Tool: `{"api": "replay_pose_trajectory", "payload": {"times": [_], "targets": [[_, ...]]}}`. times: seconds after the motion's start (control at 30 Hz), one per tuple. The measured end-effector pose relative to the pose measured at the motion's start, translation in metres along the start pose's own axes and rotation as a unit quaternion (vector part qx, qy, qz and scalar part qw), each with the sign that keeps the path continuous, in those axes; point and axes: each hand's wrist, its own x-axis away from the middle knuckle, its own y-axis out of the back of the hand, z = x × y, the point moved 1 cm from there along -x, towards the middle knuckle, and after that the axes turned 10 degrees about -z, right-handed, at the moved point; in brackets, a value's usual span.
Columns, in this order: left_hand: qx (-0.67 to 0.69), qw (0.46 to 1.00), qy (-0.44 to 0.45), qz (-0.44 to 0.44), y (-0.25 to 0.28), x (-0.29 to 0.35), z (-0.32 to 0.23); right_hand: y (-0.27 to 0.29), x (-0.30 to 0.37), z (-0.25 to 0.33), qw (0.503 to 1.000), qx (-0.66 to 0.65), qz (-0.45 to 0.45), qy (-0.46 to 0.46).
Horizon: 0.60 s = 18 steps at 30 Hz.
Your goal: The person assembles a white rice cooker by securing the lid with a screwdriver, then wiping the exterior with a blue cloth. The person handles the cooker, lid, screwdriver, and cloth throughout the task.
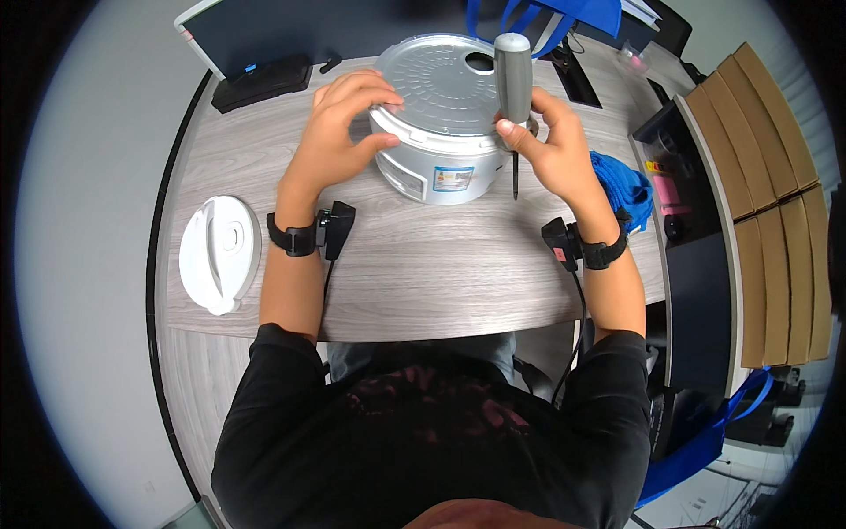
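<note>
A round white rice cooker (476, 189) stands at the far middle of the desk, with a grey ribbed disc (432, 84) on top that has a dark hole near its right side. My left hand (330, 141) grips its left rim, fingers over the edge and thumb against the side. In my right hand (561, 150) is a screwdriver (513, 79), pinched low on its grey handle. It stands upright, shaft pointing down, in front of the cooker's right side. A white oval cover (233, 256) lies apart on the desk's left.
Behind the cooker are a monitor (291, 35), a black case (262, 84) and a blue bag (582, 13). A blue cloth (624, 189) lies beyond my right wrist. Brown cardboard boxes (762, 141) line the right side by a shelf. Cables hang from both wrist devices.
</note>
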Motion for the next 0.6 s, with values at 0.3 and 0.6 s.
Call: {"api": "replay_pose_trajectory", "payload": {"times": [0.3, 0.6], "targets": [[0.032, 0.996, -0.041, -0.066, -0.043, -0.003, -0.04, 0.015, 0.002, -0.003, 0.999, -0.015, -0.013, -0.039], [-0.017, 0.994, -0.044, -0.1, -0.062, -0.002, -0.065, 0.029, 0.013, -0.009, 0.997, -0.029, -0.053, -0.049]]}}
